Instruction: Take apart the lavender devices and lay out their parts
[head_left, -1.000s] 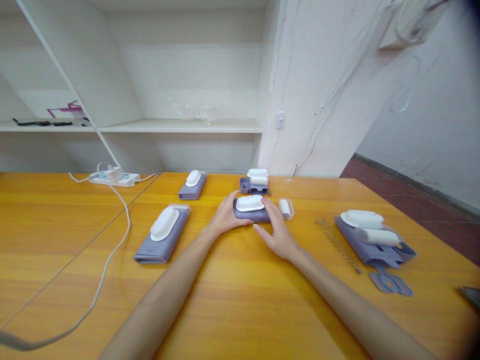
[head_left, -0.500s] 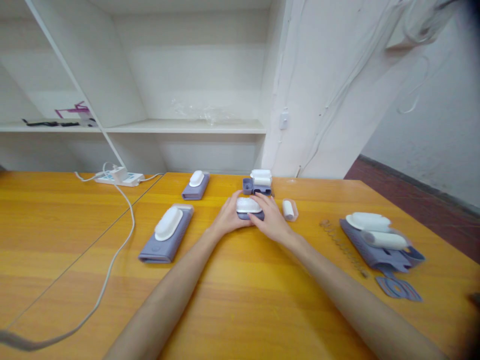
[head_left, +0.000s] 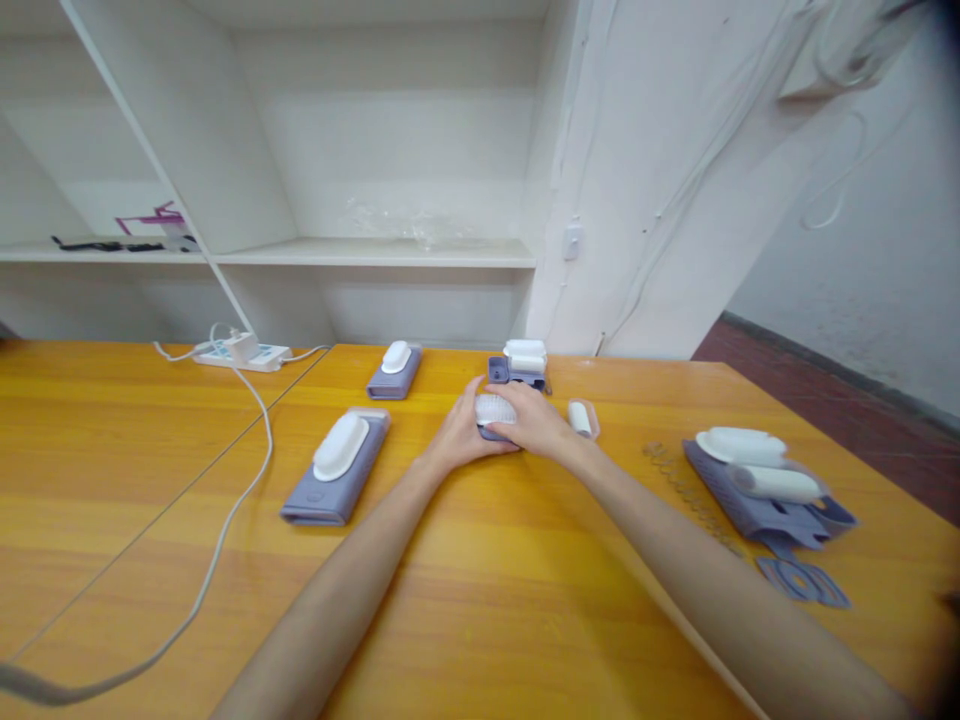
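A white power strip [head_left: 271, 360], an adapter [head_left: 241, 347] plugged in, lies to your left on the wooden table [head_left: 480, 620] as a pale cable [head_left: 225, 535] curves toward you; white shelves [head_left: 375, 254] facing you hold crumpled clear plastic [head_left: 424, 228], beside a wall [head_left: 637, 120] bearing a small fitting [head_left: 573, 242], with reddish floor [head_left: 817, 400] at your right.

Over the desk [head_left: 480, 600], room to pass lies between the 2 forearms [head_left: 356, 580]; the left hand [head_left: 459, 430], white brush [head_left: 495, 409] and right hand [head_left: 540, 420] block its far end.
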